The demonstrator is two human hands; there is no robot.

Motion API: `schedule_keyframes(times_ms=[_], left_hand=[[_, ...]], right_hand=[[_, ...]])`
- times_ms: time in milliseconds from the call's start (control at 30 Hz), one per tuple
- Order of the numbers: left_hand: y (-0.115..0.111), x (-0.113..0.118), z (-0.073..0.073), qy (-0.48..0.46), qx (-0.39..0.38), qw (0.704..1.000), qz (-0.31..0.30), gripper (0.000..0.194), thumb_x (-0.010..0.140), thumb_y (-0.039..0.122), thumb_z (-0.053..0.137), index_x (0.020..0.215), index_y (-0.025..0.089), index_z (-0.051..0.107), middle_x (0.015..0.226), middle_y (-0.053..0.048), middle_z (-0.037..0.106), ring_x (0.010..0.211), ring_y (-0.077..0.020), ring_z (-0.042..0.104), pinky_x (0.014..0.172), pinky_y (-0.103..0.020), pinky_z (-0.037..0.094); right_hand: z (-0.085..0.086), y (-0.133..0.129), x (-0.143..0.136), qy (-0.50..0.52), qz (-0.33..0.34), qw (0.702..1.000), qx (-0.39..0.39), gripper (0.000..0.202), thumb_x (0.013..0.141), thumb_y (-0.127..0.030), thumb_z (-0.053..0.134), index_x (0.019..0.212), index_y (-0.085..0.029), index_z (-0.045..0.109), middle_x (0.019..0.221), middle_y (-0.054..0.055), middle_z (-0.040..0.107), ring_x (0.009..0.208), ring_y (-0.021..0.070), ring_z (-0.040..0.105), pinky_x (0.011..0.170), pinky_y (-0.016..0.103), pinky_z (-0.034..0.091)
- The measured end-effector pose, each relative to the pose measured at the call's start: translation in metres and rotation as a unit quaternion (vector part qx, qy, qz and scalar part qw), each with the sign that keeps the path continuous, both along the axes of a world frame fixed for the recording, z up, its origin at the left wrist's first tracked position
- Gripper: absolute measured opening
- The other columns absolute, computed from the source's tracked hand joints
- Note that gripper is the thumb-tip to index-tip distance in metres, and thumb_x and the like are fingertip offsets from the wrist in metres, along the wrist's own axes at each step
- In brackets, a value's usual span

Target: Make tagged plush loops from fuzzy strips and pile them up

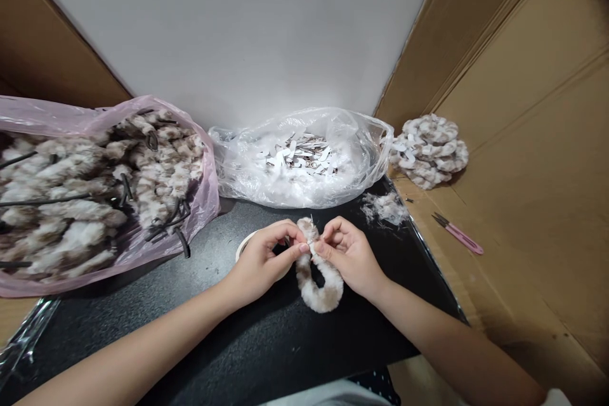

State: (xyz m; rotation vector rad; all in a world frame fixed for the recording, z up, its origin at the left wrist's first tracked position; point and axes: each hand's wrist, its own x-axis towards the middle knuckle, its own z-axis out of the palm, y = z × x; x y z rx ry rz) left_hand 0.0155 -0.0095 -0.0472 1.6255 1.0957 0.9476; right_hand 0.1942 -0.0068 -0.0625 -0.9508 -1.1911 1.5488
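A fluffy beige and white loop (322, 295) hangs between my two hands over the black table top, its lower end curved round a small gap. My left hand (273, 254) pinches it from the left, near its upper part. From the right, my right hand (349, 254) pinches the same place, the fingertips of both hands almost touching. A thin pale tip sticks up at the top of the loop. Partly hidden behind my left hand is a white ring (242, 245).
A pink bag (209, 171) of fluffy strips and dark cords lies left. Behind the hands is a clear bag (238, 171) with white tags. To the right are loose fluff (385, 207), a fluffy bundle (431, 151) and pink-handled snips (459, 235). Cardboard (537, 158) stands at the right.
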Motion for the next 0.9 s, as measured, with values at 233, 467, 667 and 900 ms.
schedule_keyframes(times_ms=[233, 467, 667, 900], left_hand=[[-0.001, 0.003, -0.018, -0.107, -0.127, 0.986, 0.019, 0.026, 0.078, 0.038, 0.071, 0.089, 0.015, 0.066, 0.078, -0.002, 0.063, 0.073, -0.0152, 0.056, 0.07, -0.026, 0.043], [0.0, 0.008, -0.008, -0.139, -0.214, 0.967, -0.001, 0.028, 0.07, 0.038, 0.076, 0.075, 0.014, 0.061, 0.068, 0.002, 0.058, 0.064, -0.0112, 0.049, 0.063, -0.022, 0.039], [0.001, 0.006, -0.01, -0.097, -0.207, 0.973, -0.02, 0.029, 0.08, 0.039, 0.061, 0.065, 0.015, 0.056, 0.062, 0.003, 0.05, 0.06, -0.0109, 0.042, 0.059, -0.023, 0.034], [0.003, -0.005, -0.001, 0.009, 0.09, 0.987, 0.131, 0.015, 0.08, 0.033, 0.058, 0.085, 0.02, 0.054, 0.085, -0.004, 0.06, 0.082, -0.0202, 0.055, 0.077, -0.032, 0.042]], right_hand=[[0.004, -0.001, 0.007, -0.25, -0.118, 0.887, 0.37, 0.014, 0.08, -0.019, 0.068, 0.084, -0.022, 0.055, 0.072, -0.001, 0.065, 0.065, 0.0128, 0.065, 0.063, 0.023, 0.053], [0.005, 0.004, 0.01, -0.307, -0.058, 0.814, 0.49, 0.018, 0.08, -0.01, 0.059, 0.091, -0.023, 0.052, 0.073, -0.001, 0.063, 0.065, 0.0133, 0.061, 0.061, 0.023, 0.051], [0.002, 0.002, 0.01, -0.283, -0.012, 0.841, 0.461, 0.017, 0.083, -0.013, 0.056, 0.096, -0.023, 0.05, 0.079, 0.001, 0.061, 0.072, 0.0152, 0.061, 0.067, 0.025, 0.051], [0.009, 0.0, 0.011, -0.108, 0.056, 0.984, 0.129, 0.014, 0.091, -0.032, 0.056, 0.095, -0.023, 0.047, 0.078, 0.0, 0.06, 0.07, 0.0134, 0.061, 0.065, 0.026, 0.048]])
